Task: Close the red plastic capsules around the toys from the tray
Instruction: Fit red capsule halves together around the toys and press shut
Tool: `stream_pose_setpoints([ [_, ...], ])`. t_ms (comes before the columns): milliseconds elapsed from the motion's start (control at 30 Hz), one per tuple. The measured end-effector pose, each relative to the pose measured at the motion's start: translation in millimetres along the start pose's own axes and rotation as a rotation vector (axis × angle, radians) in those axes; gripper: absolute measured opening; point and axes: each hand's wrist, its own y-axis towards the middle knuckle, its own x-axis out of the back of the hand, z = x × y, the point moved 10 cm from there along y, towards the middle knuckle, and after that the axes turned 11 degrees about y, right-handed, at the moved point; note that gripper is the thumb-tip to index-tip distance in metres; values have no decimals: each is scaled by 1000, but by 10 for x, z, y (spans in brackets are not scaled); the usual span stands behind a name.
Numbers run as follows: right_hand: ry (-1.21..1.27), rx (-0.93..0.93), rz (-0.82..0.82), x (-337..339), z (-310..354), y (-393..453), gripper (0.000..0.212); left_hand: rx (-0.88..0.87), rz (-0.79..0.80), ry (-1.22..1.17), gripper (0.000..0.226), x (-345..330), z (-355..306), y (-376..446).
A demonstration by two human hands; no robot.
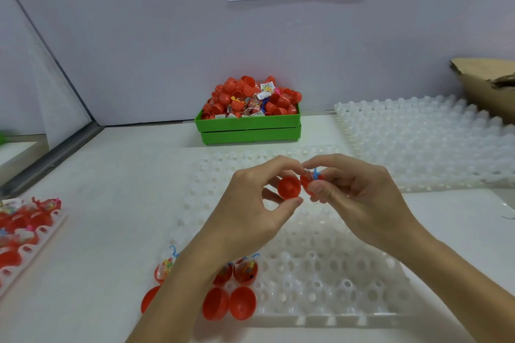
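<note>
Left hand [250, 211] pinches a smooth red capsule dome [289, 188]; right hand [359, 198] pinches the toy-filled half [308, 182], above the bumpy translucent tray [320, 273].

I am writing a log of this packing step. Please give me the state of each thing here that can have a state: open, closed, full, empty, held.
Left hand: holds an empty capsule half.
Right hand: holds a capsule half with toy, not yet closed.
Capsules on the near tray: open, toys inside.
Near tray: mostly empty.
Green bin: heaped full.
</note>
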Motion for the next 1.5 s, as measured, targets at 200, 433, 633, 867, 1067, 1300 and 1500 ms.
stream_pose_setpoints([
  [200,18,8,-36,37,-6,0,21,3,-7,-2,31,10,15,1],
  [433,45,-13,-72,83,9,15,41,79,-31,-143,39,16,107,11],
  [633,-42,27,-83,136,75,35,36,113,-72,-230,29,73,145,19],
  [867,-486,369,97,-19,391,-6,28,140,-63,-195,31,-15,177,15],
  [1067,-650,474,180,-120,412,-74,22,132,-86,-203,34,-28,145,9],
  [1300,-596,391,172,-118,405,-55,27,95,-89,-223,21,-28,99,7],
  [1500,-375,281,57,-39,385,-6,23,70,-69,-181,16,-27,78,5],
])
